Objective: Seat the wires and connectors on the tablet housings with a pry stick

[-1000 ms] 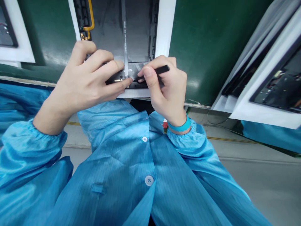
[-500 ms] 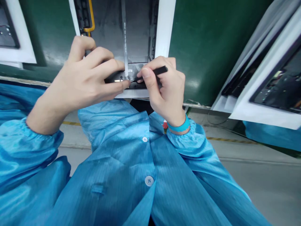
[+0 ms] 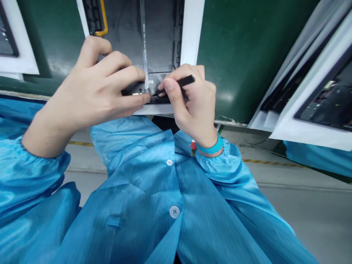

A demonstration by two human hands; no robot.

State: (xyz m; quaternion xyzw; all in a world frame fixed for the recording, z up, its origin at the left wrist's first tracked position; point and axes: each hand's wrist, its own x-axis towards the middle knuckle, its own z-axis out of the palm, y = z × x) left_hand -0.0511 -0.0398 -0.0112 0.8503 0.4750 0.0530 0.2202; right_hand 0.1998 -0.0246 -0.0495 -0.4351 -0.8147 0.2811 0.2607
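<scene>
Hands close together: right hand pinches a slim black tool between thumb and fingers. Left hand grips a black bracket beside a flat ribbon cable.

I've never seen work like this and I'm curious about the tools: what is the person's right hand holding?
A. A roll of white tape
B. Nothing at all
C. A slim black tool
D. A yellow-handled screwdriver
C. The right hand pinches a slim black tool between thumb and fingers, its tip near a narrow grey strip.
</scene>
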